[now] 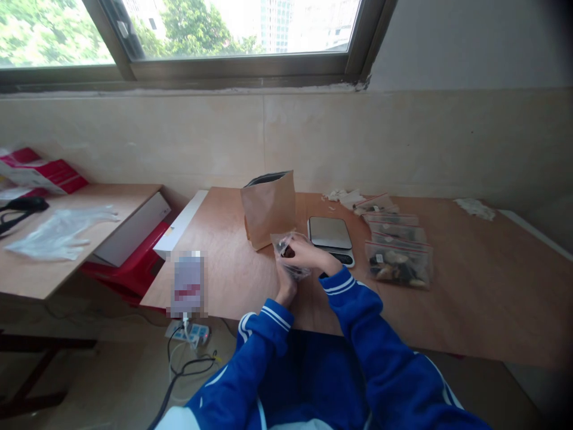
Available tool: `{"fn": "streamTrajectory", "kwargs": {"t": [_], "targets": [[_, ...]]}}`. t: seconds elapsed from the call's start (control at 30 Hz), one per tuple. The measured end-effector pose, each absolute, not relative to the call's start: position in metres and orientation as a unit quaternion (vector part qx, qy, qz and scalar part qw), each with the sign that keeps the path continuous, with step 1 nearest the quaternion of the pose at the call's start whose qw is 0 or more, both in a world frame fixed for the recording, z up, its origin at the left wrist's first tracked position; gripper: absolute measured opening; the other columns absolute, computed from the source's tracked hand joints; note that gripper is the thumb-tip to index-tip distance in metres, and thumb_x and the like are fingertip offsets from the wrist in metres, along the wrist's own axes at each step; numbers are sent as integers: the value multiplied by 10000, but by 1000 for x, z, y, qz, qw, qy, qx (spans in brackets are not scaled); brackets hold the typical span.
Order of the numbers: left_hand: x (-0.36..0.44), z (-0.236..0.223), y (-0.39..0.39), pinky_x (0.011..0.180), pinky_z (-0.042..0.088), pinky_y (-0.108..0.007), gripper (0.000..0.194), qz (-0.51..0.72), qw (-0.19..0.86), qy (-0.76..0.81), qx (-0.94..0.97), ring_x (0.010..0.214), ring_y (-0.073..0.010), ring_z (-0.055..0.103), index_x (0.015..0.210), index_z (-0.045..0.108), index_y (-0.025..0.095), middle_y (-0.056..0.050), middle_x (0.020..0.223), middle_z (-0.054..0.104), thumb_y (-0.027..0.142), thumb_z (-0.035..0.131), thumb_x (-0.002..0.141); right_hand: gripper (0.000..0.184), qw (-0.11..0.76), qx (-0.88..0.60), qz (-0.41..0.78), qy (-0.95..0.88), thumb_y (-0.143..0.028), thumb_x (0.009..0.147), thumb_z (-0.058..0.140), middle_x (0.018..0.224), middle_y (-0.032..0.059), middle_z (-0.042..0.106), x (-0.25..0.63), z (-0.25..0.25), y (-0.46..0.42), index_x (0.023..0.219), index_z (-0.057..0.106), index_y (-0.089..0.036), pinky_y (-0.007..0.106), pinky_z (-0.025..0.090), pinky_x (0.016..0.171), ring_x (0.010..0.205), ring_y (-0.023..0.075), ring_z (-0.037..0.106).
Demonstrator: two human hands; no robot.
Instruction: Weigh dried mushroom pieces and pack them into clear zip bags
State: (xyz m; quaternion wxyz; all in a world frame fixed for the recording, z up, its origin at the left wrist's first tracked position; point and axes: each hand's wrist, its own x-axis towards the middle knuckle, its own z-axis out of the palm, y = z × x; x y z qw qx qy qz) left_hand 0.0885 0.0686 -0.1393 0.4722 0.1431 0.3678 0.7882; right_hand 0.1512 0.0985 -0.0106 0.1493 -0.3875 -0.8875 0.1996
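My left hand (286,285) grips a small clear plastic bag (302,272) from below, at the near side of the table. Over the bag's mouth, my right hand (307,254) has its fingers bent into the opening, close to a dark brown item (289,252) too small to name. Whether those fingers pinch the item or the bag's edge is hidden. Just behind the hands, a brown paper pouch (271,209) stands upright with its top open. A kitchen scale (331,233) with a bare metal plate lies to the right, partly behind my right wrist.
Several zip bags of dried pieces (398,266) lie in a row right of the scale. White scraps (344,197) and a crumpled white glove (474,208) are near the wall. A blurred device (187,283) with a cable sits at the left front edge. Clear plastic gloves (67,233) lie on the left table.
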Motion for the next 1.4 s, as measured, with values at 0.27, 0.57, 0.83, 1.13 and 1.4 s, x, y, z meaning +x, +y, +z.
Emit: {"fn": "streamTrajectory", "kwargs": {"t": [0.27, 0.57, 0.83, 1.13, 1.4], "targets": [[78, -143, 100, 1036, 431, -352, 227, 790, 405, 413, 202, 1046, -190, 650, 1033, 685, 173, -58, 1066, 713, 263, 553, 872, 219, 149, -403, 196, -881, -202, 830, 630, 1125, 173, 616, 150, -6, 106, 1026, 609, -105, 390, 431, 966, 1096, 275, 569], [78, -156, 103, 980, 472, -379, 258, 777, 387, 439, 234, 1042, -214, 644, 1067, 664, 168, -73, 1075, 700, 276, 535, 871, 564, 129, -427, 243, -862, -206, 843, 649, 1158, 201, 650, 145, -8, 107, 1329, 403, -63, 327, 446, 906, 1112, 273, 611], [77, -168, 98, 997, 447, -355, 200, 771, 371, 474, 209, 1025, -201, 632, 1022, 642, 159, -74, 1048, 681, 227, 516, 883, 374, 86, -406, 215, -884, -171, 907, 524, 1300, 250, 575, 139, -11, 98, 1257, 517, -38, 379, 371, 1056, 1254, 294, 527], [75, -142, 99, 916, 482, -313, 240, 767, 389, 457, 228, 917, -178, 661, 967, 683, 159, -59, 951, 713, 323, 522, 899, 252, 285, -415, 258, -825, -153, 919, 490, 1219, 186, 578, 150, -26, 103, 1168, 495, -124, 399, 405, 1035, 1204, 249, 535], [79, -123, 96, 860, 512, -281, 331, 781, 448, 395, 185, 894, -159, 679, 981, 698, 144, -73, 981, 735, 378, 471, 924, 222, 404, -395, 265, -782, -203, 946, 420, 1218, 148, 518, 156, -31, 98, 1168, 426, -197, 406, 404, 1060, 1227, 229, 500]]}}
